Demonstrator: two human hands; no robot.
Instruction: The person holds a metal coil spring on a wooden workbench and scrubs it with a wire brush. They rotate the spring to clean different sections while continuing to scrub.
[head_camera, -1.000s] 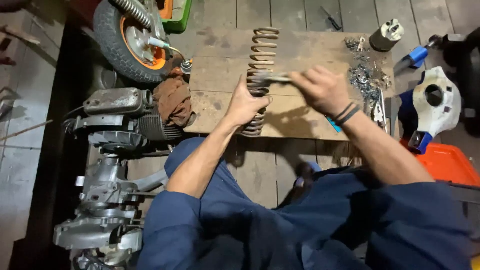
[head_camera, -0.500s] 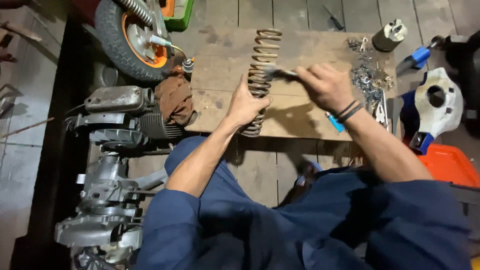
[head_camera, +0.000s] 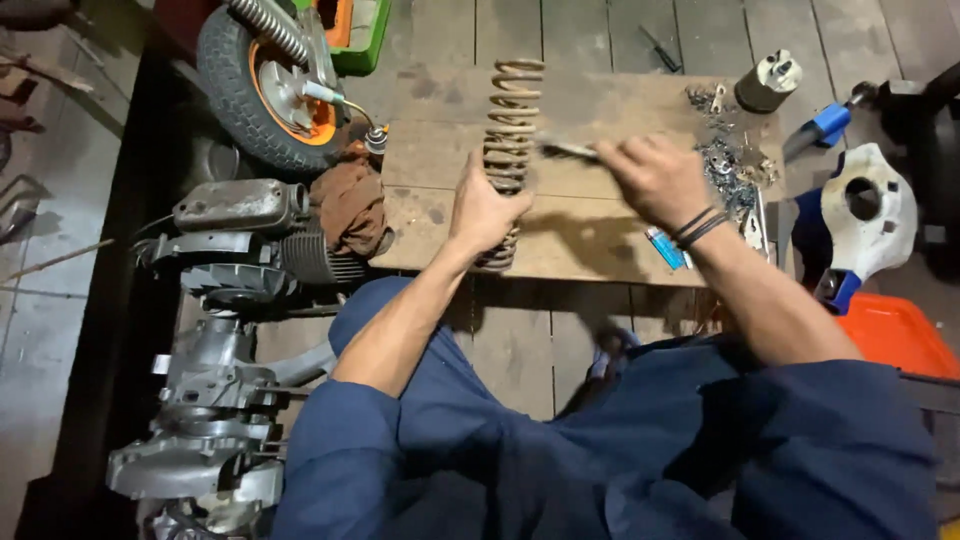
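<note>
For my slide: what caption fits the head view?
Left hand steadies a coil spring; right hand holds a thin tool beside it.

We list: coil spring, bare metal, rust-brown, matt and rough. Board beneath it, raw wood, stained, unvarnished. Rag, brown cloth, limp and dull. Engine casing, cast metal, grey, grimy. Tyre, black rubber, treaded. Cover, white plastic, glossy.

No packages, labels, signs or screens can be made out.
</note>
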